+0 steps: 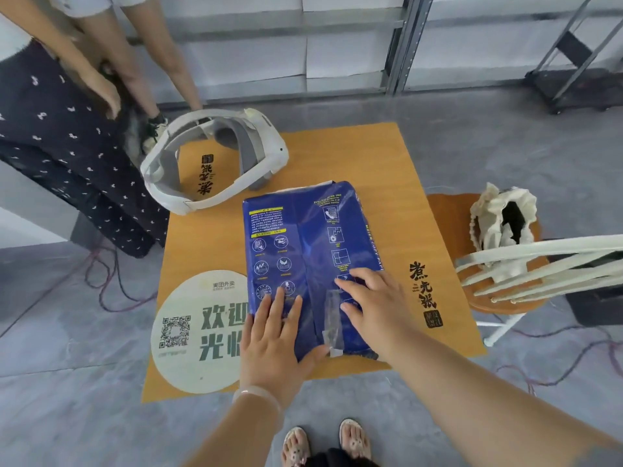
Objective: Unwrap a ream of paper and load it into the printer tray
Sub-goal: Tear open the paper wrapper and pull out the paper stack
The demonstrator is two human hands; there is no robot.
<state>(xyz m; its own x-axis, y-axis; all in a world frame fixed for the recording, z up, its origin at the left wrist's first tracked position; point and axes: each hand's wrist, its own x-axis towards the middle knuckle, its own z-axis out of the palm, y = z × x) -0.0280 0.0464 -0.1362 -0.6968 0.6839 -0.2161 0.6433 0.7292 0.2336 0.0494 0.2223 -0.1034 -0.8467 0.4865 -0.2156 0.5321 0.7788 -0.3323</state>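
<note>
Ream (303,251) in blue wrapper on table (381,163); both hands flat on it.

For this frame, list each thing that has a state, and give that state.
ream of paper: still wrapped in blue, lying flat on the table, seam up.
tape strip: on the seam, lower end looks lifted.
left hand: flat on the wrapper, fingers spread.
right hand: resting on the wrapper beside the tape.
headset: set down on the table, unworn.
cloth bag: open, on the stool.
</note>
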